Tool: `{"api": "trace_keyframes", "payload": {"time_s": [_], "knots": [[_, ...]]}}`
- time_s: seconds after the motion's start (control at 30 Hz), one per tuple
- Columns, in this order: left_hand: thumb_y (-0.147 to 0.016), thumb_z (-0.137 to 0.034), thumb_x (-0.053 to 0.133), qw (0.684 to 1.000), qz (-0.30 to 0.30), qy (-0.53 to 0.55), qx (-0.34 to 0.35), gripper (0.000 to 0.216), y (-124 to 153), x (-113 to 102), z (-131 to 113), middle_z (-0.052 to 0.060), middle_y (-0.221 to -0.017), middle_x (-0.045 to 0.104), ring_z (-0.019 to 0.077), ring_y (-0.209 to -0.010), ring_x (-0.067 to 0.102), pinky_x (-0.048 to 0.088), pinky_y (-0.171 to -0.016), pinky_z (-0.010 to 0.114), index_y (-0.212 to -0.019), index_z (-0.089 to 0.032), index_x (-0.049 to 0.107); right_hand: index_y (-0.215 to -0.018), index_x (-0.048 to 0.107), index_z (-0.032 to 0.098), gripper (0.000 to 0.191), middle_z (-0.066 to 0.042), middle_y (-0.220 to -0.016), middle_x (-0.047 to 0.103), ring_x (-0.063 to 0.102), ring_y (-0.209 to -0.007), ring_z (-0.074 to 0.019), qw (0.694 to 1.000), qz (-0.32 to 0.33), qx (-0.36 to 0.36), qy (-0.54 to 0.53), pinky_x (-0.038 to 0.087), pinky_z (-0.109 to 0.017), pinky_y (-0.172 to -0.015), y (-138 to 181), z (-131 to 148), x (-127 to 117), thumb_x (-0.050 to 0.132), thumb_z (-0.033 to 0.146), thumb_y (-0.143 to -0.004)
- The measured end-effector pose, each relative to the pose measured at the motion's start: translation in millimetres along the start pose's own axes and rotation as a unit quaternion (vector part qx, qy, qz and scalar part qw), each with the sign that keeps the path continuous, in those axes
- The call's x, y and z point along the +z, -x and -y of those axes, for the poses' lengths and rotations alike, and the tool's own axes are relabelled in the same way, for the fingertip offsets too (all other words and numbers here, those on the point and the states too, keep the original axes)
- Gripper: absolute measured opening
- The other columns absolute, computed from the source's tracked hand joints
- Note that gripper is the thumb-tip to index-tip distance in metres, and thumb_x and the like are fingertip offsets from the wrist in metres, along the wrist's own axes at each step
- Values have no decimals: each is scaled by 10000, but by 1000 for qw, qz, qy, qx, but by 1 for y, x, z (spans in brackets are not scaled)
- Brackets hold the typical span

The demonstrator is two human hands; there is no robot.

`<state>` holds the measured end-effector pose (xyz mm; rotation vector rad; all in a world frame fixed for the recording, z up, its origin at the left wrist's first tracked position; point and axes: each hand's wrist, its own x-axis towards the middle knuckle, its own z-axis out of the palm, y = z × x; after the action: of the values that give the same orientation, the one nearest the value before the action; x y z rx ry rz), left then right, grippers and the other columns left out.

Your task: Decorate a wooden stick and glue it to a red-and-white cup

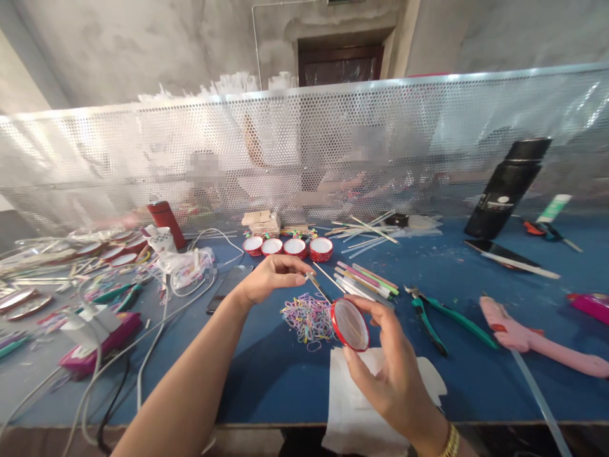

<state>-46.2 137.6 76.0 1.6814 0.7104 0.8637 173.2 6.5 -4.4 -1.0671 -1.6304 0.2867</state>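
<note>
My right hand (387,368) holds a small red drum (351,325) by its rim, its pale round face tilted toward me. My left hand (273,278) is closed in a pinch on a thin stick (321,289) that reaches to the drum's edge; whether the two are joined I cannot tell. Below the stick lies a pile of coloured rubber bands (307,319). Beyond my hands several similar red drums (294,247) stand in a row, white faces up. Coloured tubes or sticks (366,279) lie to their right. Under my right hand is a white sheet (347,406).
Green-handled pliers (450,320) and a pink glue gun (533,339) lie on the right, with a black bottle (507,190) behind. Left are cables (164,330), a power strip (107,346), a phone (228,289) and a red flask (167,223). A perforated metal screen (304,139) borders the back.
</note>
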Motion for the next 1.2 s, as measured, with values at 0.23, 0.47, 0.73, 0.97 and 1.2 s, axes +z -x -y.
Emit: {"api": "trace_keyframes", "payload": {"time_s": [0.23, 0.47, 0.73, 0.97, 1.2], "knots": [[-619, -412, 871, 1000, 3, -4, -5, 356, 0, -1, 1, 58, -820, 753, 119, -684, 568, 449, -647, 251, -879, -175, 814, -1337, 483, 230, 496, -139, -1321, 576, 563, -1232, -312, 1000, -3, 3, 3, 482, -521, -1026, -1, 1, 0, 606, 262, -858], [-651, -398, 850, 1000, 8, -6, -3, 354, 1, -2, 2, 53, -808, 733, 113, -676, 537, 410, -634, 252, -922, -172, 815, -1340, 479, 232, 502, -131, -1325, 575, 561, -1235, -307, 1000, -2, 6, -1, 475, -512, -1033, 0, 0, 0, 608, 263, -856], [-632, -391, 876, 1000, 14, 13, -11, 378, 1, -3, 4, 50, -824, 734, 114, -712, 560, 430, -672, 247, -935, -173, 813, -1340, 483, 225, 497, -135, -1317, 581, 567, -1226, -305, 1000, -8, 0, 2, 479, -502, -1024, 0, 1, 0, 604, 263, -859], [-643, -354, 876, 999, 15, 18, -22, 331, 1, -2, 3, 42, -821, 735, 114, -722, 581, 458, -721, 263, -902, -162, 802, -1346, 481, 217, 507, -133, -1318, 579, 566, -1216, -299, 1000, -10, -4, 3, 475, -495, -1017, 0, 0, 1, 611, 269, -859], [-602, -388, 893, 1000, 2, 16, -24, 358, 1, 0, 1, 42, -806, 738, 113, -704, 572, 458, -693, 253, -870, -168, 804, -1347, 480, 221, 510, -126, -1319, 583, 571, -1215, -295, 1000, -8, -1, 5, 475, -489, -1017, 0, -1, 0, 613, 272, -857]]}}
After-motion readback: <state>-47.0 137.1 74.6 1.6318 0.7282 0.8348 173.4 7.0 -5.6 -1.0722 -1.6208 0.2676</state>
